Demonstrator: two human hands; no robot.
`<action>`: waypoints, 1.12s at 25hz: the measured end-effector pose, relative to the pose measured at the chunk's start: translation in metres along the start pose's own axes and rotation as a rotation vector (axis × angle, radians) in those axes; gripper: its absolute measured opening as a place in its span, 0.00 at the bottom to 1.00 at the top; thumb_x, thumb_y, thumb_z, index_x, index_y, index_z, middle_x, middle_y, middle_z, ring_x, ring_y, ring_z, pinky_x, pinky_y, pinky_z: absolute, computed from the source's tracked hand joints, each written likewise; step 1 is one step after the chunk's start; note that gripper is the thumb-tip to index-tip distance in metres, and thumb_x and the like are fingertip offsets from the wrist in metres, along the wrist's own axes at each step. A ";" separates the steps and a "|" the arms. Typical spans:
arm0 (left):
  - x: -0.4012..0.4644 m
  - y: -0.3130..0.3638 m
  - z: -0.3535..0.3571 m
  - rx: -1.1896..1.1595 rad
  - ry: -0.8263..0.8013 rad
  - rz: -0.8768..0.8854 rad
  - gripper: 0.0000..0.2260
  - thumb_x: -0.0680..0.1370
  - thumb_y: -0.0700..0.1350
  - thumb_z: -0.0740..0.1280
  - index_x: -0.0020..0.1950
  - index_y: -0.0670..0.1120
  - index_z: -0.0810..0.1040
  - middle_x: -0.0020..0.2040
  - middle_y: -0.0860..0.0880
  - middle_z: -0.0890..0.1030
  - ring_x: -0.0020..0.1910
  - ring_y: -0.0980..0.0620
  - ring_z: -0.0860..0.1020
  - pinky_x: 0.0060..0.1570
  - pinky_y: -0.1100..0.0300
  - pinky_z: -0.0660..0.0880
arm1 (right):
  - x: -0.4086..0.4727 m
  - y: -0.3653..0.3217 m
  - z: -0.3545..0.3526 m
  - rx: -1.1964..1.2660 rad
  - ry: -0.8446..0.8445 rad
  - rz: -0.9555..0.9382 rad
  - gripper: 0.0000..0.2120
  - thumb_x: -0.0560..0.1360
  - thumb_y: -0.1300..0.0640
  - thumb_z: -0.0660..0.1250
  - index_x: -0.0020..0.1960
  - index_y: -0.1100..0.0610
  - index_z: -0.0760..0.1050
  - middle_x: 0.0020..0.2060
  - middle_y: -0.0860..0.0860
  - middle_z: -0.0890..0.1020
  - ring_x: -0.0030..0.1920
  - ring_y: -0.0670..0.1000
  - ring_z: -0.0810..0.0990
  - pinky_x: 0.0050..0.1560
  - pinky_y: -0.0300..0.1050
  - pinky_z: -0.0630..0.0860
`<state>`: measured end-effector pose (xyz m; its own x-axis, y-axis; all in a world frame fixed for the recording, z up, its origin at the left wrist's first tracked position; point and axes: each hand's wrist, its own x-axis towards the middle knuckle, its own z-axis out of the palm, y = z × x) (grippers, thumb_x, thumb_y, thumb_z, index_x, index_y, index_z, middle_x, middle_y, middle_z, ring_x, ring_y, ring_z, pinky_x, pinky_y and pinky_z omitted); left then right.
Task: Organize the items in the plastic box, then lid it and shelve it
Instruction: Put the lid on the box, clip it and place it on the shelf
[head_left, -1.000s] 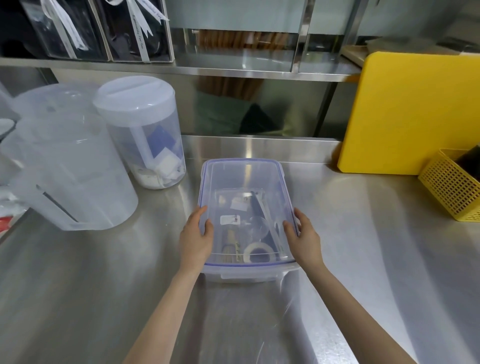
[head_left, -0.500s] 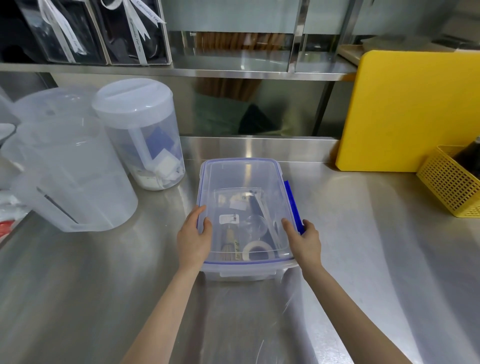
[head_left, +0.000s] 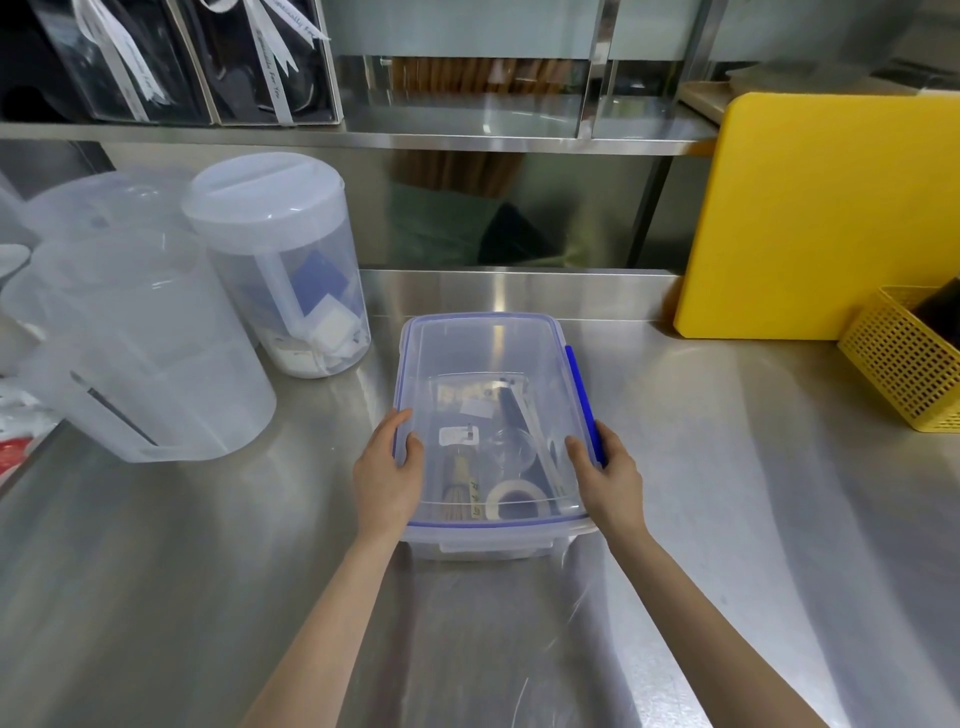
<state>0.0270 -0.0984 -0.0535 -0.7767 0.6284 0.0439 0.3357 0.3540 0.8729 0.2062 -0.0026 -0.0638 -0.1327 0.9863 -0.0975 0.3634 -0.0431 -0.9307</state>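
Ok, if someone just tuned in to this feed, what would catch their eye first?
The clear plastic box at centre counter, lid on, with the left hand and right hand gripping its long sides. Next, the big yellow cutting board leaning at back right, and two translucent pitchers at left.

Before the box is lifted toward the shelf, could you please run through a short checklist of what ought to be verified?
1. Lid seated on the plastic box: ok, it covers the whole top.
2. Right-side blue latch snapped down: not ok, it sticks out from the rim.
3. Other latches: cannot tell, the left hand hides that side.
4. Items inside, such as the tape roll, lying low under the lid: ok.
5. Both hands on the box: ok, the right hand grips the opposite edge.
6. Shelf has open space: ok, the middle looks free.
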 end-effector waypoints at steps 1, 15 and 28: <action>0.000 0.000 0.000 0.004 0.003 0.000 0.15 0.78 0.42 0.59 0.65 0.47 0.72 0.69 0.49 0.73 0.67 0.49 0.71 0.65 0.60 0.65 | 0.000 0.000 -0.001 -0.016 -0.004 -0.015 0.21 0.76 0.51 0.63 0.67 0.56 0.67 0.59 0.52 0.77 0.50 0.46 0.74 0.49 0.39 0.72; 0.007 0.000 0.000 -0.009 -0.119 -0.407 0.30 0.77 0.54 0.58 0.75 0.44 0.53 0.73 0.42 0.64 0.70 0.40 0.65 0.67 0.50 0.63 | 0.001 -0.001 -0.002 -0.090 0.016 -0.064 0.21 0.76 0.52 0.62 0.67 0.57 0.68 0.60 0.54 0.78 0.49 0.45 0.73 0.50 0.40 0.73; 0.004 -0.007 0.002 -0.049 0.045 -0.241 0.19 0.75 0.52 0.65 0.60 0.41 0.74 0.58 0.41 0.72 0.46 0.50 0.74 0.47 0.58 0.73 | 0.002 0.003 0.000 -0.012 0.013 -0.031 0.21 0.76 0.52 0.63 0.67 0.56 0.68 0.60 0.53 0.78 0.49 0.46 0.74 0.48 0.38 0.72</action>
<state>0.0226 -0.0971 -0.0606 -0.8546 0.4979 -0.1475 0.1127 0.4552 0.8832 0.2067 -0.0005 -0.0668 -0.1326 0.9891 -0.0639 0.3700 -0.0104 -0.9290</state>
